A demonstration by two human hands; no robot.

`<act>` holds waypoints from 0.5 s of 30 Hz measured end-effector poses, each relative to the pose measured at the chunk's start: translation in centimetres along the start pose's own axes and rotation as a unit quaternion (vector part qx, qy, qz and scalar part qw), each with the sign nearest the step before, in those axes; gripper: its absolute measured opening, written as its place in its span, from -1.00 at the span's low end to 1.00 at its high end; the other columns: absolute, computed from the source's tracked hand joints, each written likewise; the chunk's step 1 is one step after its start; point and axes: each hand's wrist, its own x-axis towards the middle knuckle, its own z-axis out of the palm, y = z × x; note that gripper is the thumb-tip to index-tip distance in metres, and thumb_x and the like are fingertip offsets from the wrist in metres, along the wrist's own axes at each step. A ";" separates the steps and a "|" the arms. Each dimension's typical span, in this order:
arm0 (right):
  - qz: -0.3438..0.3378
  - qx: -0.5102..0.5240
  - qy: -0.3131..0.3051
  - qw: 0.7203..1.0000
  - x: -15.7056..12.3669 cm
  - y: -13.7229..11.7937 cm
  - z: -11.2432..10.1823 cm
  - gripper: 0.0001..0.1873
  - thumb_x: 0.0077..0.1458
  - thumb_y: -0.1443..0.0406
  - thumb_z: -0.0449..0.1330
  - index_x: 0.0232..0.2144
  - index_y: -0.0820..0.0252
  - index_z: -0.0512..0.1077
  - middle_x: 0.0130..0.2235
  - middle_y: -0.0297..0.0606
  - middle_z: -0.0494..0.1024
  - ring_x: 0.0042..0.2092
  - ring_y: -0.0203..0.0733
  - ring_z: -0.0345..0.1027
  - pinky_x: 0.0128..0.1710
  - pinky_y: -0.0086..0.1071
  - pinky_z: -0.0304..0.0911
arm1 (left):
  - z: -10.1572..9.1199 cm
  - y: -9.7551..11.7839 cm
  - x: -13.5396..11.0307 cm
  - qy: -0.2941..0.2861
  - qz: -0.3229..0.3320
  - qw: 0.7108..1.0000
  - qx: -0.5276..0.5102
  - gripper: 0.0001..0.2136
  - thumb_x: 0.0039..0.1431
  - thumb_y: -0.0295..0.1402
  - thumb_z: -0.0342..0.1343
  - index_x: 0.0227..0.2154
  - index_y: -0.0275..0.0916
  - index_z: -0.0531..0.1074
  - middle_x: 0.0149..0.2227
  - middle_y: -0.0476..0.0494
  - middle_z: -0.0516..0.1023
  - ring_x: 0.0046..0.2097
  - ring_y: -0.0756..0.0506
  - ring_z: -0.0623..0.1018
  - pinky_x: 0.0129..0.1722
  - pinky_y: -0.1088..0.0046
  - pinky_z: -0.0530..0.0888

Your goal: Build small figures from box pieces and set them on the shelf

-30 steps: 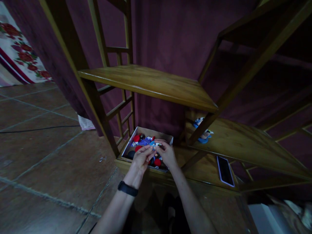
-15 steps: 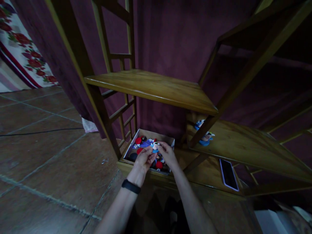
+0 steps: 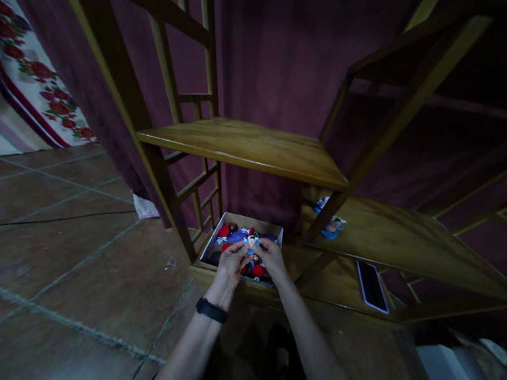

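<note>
Between my two hands is a small blue and white figurine (image 3: 251, 241), held just above an open cardboard box (image 3: 273, 230). My left hand (image 3: 233, 259) pinches it from the left side, and my right hand (image 3: 271, 256) grips it from the right. Fingers cover part of its lower half. Inside the box lie several small figurines in red, purple, black and white, among them a red round piece (image 3: 257, 271). Two similar blue figurines stand on the shelf to the right, the nearer figurine (image 3: 332, 228) partly behind a wooden post.
The box rests on the bottom board of a wooden shelf unit, below a middle shelf (image 3: 245, 143). A phone (image 3: 372, 286) with a purple edge lies on the bottom board at right. A slanted post (image 3: 327, 214) stands between. Purple curtain (image 3: 273, 63) hangs behind.
The figurine has turned a little between my fingers, and my right hand has shifted slightly downward around it. The view has tilted slightly.
</note>
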 end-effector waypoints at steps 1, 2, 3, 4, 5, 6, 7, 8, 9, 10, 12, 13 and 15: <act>0.002 0.000 0.006 1.000 -0.2 0.0 0.2 -0.78 -0.11 0.20 0.22 -0.37 0.19 0.48 -0.36 -0.30 0.57 -0.27 -0.14 0.41 -0.23 -0.32 0.29 | 0.0 0.0 -0.1 0.001 -0.001 1.000 -0.002 -0.90 -0.05 -0.64 0.17 -0.45 -0.37 0.44 -0.46 -0.11 0.54 -0.51 0.04 0.52 -0.49 0.57 0.52; 0.002 -0.001 0.014 1.000 -0.3 0.0 0.4 -0.77 -0.10 0.19 0.21 -0.36 0.18 0.48 -0.33 -0.29 0.57 -0.25 -0.13 0.41 -0.21 -0.31 0.29 | 0.0 0.0 -0.2 0.002 -0.001 1.000 -0.005 -0.89 -0.05 -0.64 0.17 -0.45 -0.36 0.43 -0.47 -0.10 0.54 -0.52 0.04 0.52 -0.49 0.57 0.52; -0.001 0.000 0.020 1.000 -0.4 -0.1 0.6 -0.76 -0.09 0.19 0.20 -0.33 0.17 0.48 -0.31 -0.29 0.57 -0.22 -0.13 0.41 -0.18 -0.30 0.29 | 0.0 0.0 -0.2 0.002 0.000 1.000 -0.007 -0.89 -0.05 -0.64 0.17 -0.45 -0.36 0.42 -0.49 -0.09 0.54 -0.53 0.04 0.51 -0.48 0.56 0.52; -0.003 0.002 0.024 1.000 -0.5 -0.2 0.7 -0.75 -0.08 0.18 0.19 -0.31 0.16 0.47 -0.28 -0.29 0.56 -0.20 -0.13 0.41 -0.16 -0.30 0.28 | 0.1 0.0 -0.3 0.001 0.003 1.000 -0.009 -0.88 -0.05 -0.64 0.17 -0.44 -0.35 0.41 -0.50 -0.08 0.53 -0.53 0.04 0.51 -0.48 0.55 0.52; -0.006 0.006 0.026 1.000 -0.6 -0.3 0.9 -0.74 -0.07 0.18 0.18 -0.29 0.15 0.47 -0.26 -0.29 0.56 -0.19 -0.14 0.40 -0.13 -0.29 0.28 | 0.2 0.0 -0.4 -0.003 0.005 1.000 -0.010 -0.87 -0.06 -0.63 0.18 -0.43 -0.33 0.40 -0.51 -0.07 0.53 -0.53 0.04 0.51 -0.46 0.53 0.52; -0.008 0.013 0.027 1.000 -0.7 -0.5 1.0 -0.73 -0.07 0.17 0.18 -0.29 0.14 0.47 -0.25 -0.30 0.56 -0.18 -0.14 0.40 -0.11 -0.27 0.28 | 0.4 0.1 -0.6 -0.010 0.009 1.000 -0.007 -0.86 -0.06 -0.61 0.19 -0.42 -0.32 0.40 -0.51 -0.06 0.53 -0.53 0.03 0.52 -0.44 0.51 0.52; -0.008 0.027 0.027 0.999 -0.8 -0.7 1.1 -0.72 -0.09 0.17 0.20 -0.28 0.14 0.47 -0.25 -0.30 0.56 -0.17 -0.13 0.40 -0.10 -0.26 0.27 | 0.6 0.2 -0.8 -0.021 0.014 1.000 0.002 -0.83 -0.07 -0.59 0.21 -0.38 -0.31 0.40 -0.49 -0.06 0.53 -0.51 0.02 0.52 -0.41 0.49 0.53; -0.004 0.048 0.023 0.999 -0.8 -1.0 1.2 -0.70 -0.12 0.17 0.22 -0.28 0.14 0.47 -0.24 -0.29 0.56 -0.17 -0.12 0.40 -0.08 -0.24 0.27 | 0.8 0.5 -1.1 -0.029 0.021 0.999 0.020 -0.78 -0.08 -0.56 0.23 -0.33 -0.29 0.40 -0.46 -0.07 0.54 -0.50 0.01 0.53 -0.39 0.46 0.52; 0.002 0.076 0.019 0.997 -0.9 -1.3 1.1 -0.68 -0.15 0.18 0.25 -0.28 0.15 0.47 -0.24 -0.28 0.56 -0.16 -0.11 0.41 -0.07 -0.22 0.27 | 0.9 1.0 -1.5 -0.030 0.035 0.998 0.046 -0.73 -0.10 -0.52 0.25 -0.27 -0.28 0.39 -0.44 -0.08 0.54 -0.49 0.01 0.53 -0.39 0.45 0.52; 0.011 0.112 0.018 0.993 -0.9 -1.7 1.1 -0.66 -0.18 0.18 0.28 -0.28 0.16 0.46 -0.23 -0.26 0.56 -0.15 -0.10 0.41 -0.07 -0.20 0.27 | 1.1 1.8 -2.2 -0.024 0.058 0.995 0.078 -0.67 -0.12 -0.48 0.28 -0.23 -0.26 0.39 -0.43 -0.07 0.54 -0.48 0.00 0.53 -0.39 0.46 0.50; 0.036 0.191 0.028 0.981 -0.9 -2.4 0.8 -0.63 -0.20 0.19 0.30 -0.27 0.18 0.46 -0.20 -0.23 0.55 -0.12 -0.07 0.40 -0.08 -0.17 0.29 | 1.1 4.0 -4.1 0.014 0.135 0.979 0.149 -0.64 -0.19 -0.42 0.32 -0.24 -0.27 0.42 -0.47 -0.04 0.51 -0.46 0.00 0.52 -0.44 0.54 0.45; 0.049 0.228 0.041 0.972 -0.9 -2.8 0.6 -0.63 -0.20 0.19 0.31 -0.27 0.19 0.46 -0.18 -0.22 0.55 -0.11 -0.06 0.40 -0.09 -0.16 0.30 | 1.0 5.4 -5.3 0.014 0.173 0.968 0.179 -0.66 -0.22 -0.42 0.33 -0.29 -0.27 0.45 -0.45 -0.04 0.52 -0.42 -0.01 0.52 -0.42 0.57 0.44; 0.068 0.288 0.062 0.953 -0.8 -3.4 0.2 -0.65 -0.21 0.22 0.32 -0.29 0.20 0.46 -0.17 -0.22 0.54 -0.08 -0.06 0.39 -0.08 -0.15 0.32 | 0.6 8.3 -7.8 0.017 0.227 0.953 0.198 -0.72 -0.15 -0.38 0.30 -0.30 -0.28 0.46 -0.36 -0.08 0.52 -0.33 -0.03 0.51 -0.36 0.55 0.44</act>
